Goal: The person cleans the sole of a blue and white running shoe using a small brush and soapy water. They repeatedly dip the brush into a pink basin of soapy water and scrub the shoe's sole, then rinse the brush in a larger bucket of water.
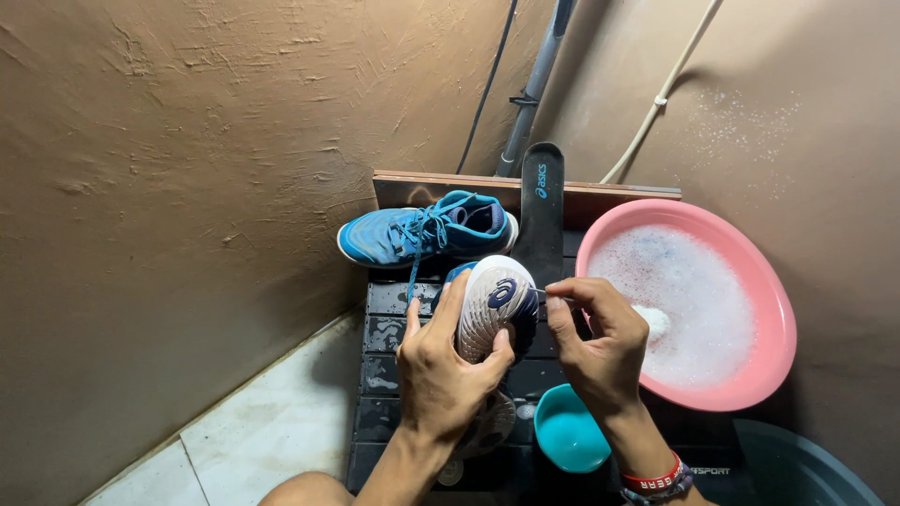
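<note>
My left hand grips a blue sports shoe turned sole-up, its white patterned sole facing me. Close to the shoe's right side, my right hand has its fingertips pinched together on something thin; I cannot tell what it is. A second blue shoe with blue laces lies on its side just beyond. A dark insole stands upright behind, leaning on a brown board.
A pink basin of soapy, foamy water sits at the right. A small teal bowl rests below my hands on a dark wet slatted platform. Brown walls close in on both sides; a grey pipe runs up the corner.
</note>
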